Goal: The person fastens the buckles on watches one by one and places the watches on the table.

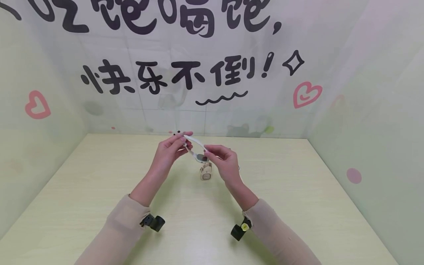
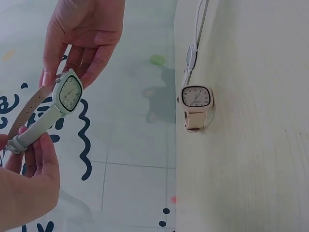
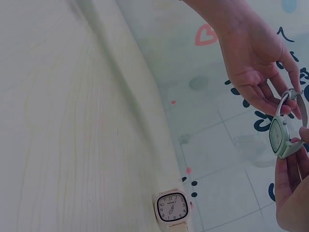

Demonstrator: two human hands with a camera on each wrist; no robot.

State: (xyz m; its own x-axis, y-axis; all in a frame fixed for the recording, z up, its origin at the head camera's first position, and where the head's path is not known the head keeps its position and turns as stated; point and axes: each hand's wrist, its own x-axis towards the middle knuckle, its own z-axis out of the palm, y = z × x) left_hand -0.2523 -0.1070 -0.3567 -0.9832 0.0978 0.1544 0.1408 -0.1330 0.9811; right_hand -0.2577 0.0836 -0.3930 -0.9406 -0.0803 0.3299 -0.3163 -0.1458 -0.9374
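Note:
A pale green wristwatch (image 1: pixel 200 158) with a squarish dial is held above the table between both hands, its strap bent into a loop. My left hand (image 1: pixel 167 151) pinches the strap at the buckle end, which shows in the left wrist view. With thumb and fingers my right hand (image 1: pixel 225 162) grips the watch beside its case (image 2: pixel 68 93). The strap's brownish inner side (image 2: pixel 28 108) with a row of holes faces the left wrist camera. Below the hands, a beige wristwatch (image 1: pixel 206 173) stands on the table, its dial (image 3: pixel 172 207) plain in the right wrist view.
Another white, thin-strapped watch (image 2: pixel 191 57) lies beyond the beige one in the left wrist view; the right hand mostly hides it from the head view. The light wooden table (image 1: pixel 198 228) meets a printed back wall (image 1: pixel 185 117) and side walls.

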